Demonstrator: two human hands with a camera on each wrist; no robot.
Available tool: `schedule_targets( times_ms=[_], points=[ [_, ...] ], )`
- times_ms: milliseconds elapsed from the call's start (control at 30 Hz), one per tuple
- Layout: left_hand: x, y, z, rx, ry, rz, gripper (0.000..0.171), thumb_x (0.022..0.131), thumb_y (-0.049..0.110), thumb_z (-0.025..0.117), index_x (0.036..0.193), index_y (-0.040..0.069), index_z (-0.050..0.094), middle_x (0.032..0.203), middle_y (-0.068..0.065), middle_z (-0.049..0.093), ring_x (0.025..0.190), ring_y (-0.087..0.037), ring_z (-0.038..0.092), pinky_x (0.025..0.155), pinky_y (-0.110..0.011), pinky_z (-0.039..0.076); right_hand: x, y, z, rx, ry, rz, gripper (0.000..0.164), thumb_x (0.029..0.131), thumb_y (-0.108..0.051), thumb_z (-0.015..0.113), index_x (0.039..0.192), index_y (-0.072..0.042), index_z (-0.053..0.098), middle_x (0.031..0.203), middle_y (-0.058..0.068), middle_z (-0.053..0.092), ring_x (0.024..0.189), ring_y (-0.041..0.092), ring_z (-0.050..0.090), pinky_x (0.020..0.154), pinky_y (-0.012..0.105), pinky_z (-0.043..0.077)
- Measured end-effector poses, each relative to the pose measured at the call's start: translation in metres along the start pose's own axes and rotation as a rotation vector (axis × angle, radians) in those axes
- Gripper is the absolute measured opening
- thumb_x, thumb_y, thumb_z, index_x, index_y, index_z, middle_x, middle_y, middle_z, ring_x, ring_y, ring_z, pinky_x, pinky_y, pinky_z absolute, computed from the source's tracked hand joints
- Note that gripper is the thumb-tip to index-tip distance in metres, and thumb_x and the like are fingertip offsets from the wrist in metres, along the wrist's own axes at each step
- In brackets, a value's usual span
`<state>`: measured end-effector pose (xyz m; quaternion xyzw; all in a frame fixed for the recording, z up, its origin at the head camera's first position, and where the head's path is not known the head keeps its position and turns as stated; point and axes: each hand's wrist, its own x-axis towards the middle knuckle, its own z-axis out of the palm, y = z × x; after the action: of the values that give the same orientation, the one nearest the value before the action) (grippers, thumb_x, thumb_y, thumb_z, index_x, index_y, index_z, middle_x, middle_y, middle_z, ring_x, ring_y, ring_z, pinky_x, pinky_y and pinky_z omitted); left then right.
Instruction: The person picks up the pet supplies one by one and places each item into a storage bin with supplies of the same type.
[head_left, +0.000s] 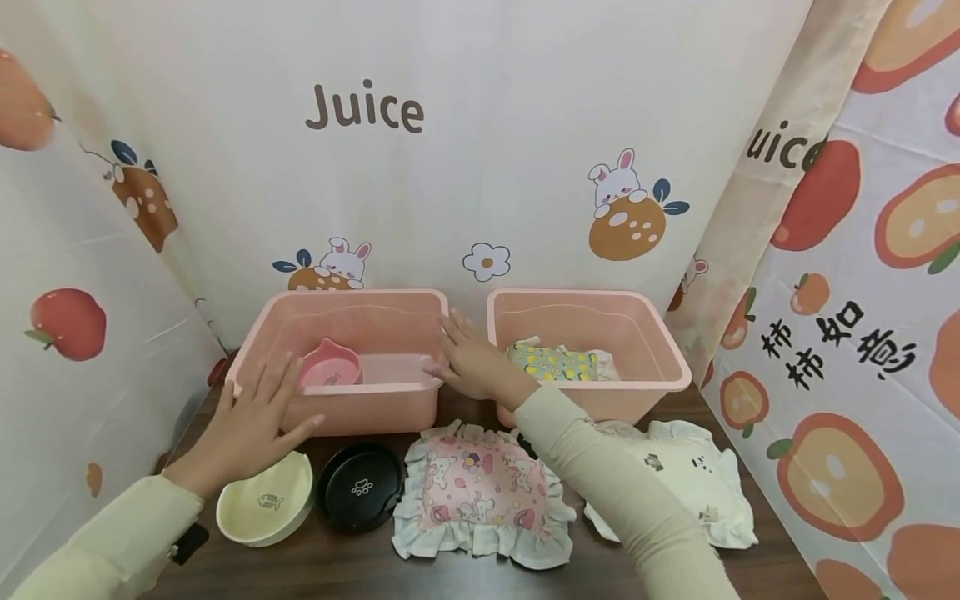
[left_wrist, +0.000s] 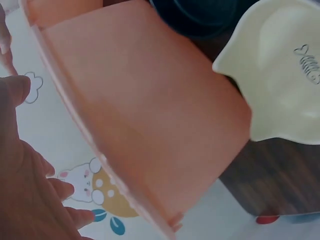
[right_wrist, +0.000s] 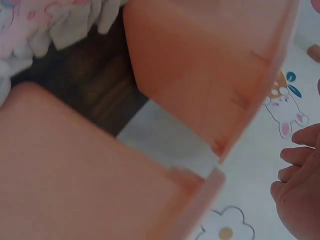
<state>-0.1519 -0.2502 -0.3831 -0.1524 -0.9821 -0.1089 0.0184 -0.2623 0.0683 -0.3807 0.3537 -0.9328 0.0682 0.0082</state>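
My left hand, fingers spread, hovers by the front left corner of the left pink bin, holding nothing. Inside that bin sits a pink bowl with pointed ears. Between the two bins my right hand reaches over the left bin's right rim, its fingers extended and nothing in them. The right pink bin contains a small pillow with a yellow and green fruit print. In the left wrist view, a cream bowl with a fish-bone drawing stands beside the bin wall.
In front of the bins on the dark wooden table lie a black bowl with a paw print, a pink pillow with white ruffles and a white ruffled pillow, partly behind my right sleeve. Printed curtains enclose the table.
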Motion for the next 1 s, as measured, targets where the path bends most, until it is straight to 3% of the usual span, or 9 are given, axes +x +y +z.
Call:
schedule_targets(
  times_ms=[167,367,567,767,1000],
  points=[
    [-0.009,-0.001,0.008,-0.010,0.010,-0.008,0.095,0.091,0.057,0.051,0.154,0.010,-0.002,0.158,-0.023,0.006,0.141,-0.050,0.004,0.100,-0.075,-0.009,0.008,-0.007,0.017,0.002,-0.006,-0.013,0.072,0.102,-0.046,0.037,0.152,-0.001,0.011,0.160,0.016,0.005,0.147,0.031,0.001,0.118,0.042,0.008],
    [-0.023,-0.001,0.020,-0.010,-0.012,-0.054,0.095,0.092,0.062,0.047,0.154,0.010,-0.003,0.156,-0.028,0.012,0.140,-0.051,0.006,0.100,-0.077,0.000,0.014,-0.011,0.032,0.056,-0.028,0.002,0.074,0.102,-0.049,0.033,0.153,-0.003,0.006,0.160,0.014,-0.002,0.147,0.026,-0.006,0.119,0.037,0.005],
    [-0.035,0.001,0.030,-0.012,0.004,-0.058,0.095,0.091,0.061,0.048,0.155,0.011,-0.001,0.157,-0.023,0.014,0.139,-0.051,0.012,0.100,-0.077,0.007,0.018,-0.015,0.037,0.089,-0.034,0.017,0.072,0.102,-0.046,0.033,0.153,-0.002,0.007,0.160,0.013,-0.001,0.147,0.024,-0.009,0.118,0.033,0.001],
    [-0.040,0.001,0.036,0.001,0.013,-0.074,0.094,0.092,0.061,0.048,0.155,0.012,-0.002,0.156,-0.024,0.016,0.140,-0.050,0.010,0.100,-0.076,0.008,0.021,-0.017,0.039,0.122,-0.061,0.028,0.071,0.103,-0.044,0.033,0.152,0.001,0.010,0.160,0.014,0.001,0.147,0.026,-0.008,0.119,0.034,0.002],
    [-0.048,0.001,0.043,0.004,0.033,-0.088,0.094,0.091,0.062,0.048,0.155,0.011,0.002,0.158,-0.021,0.014,0.141,-0.049,0.010,0.100,-0.076,0.009,0.026,-0.017,0.043,0.068,-0.073,0.059,0.072,0.102,-0.049,0.027,0.152,-0.001,0.008,0.160,0.013,0.001,0.146,0.025,-0.010,0.118,0.033,0.000]
  ],
)
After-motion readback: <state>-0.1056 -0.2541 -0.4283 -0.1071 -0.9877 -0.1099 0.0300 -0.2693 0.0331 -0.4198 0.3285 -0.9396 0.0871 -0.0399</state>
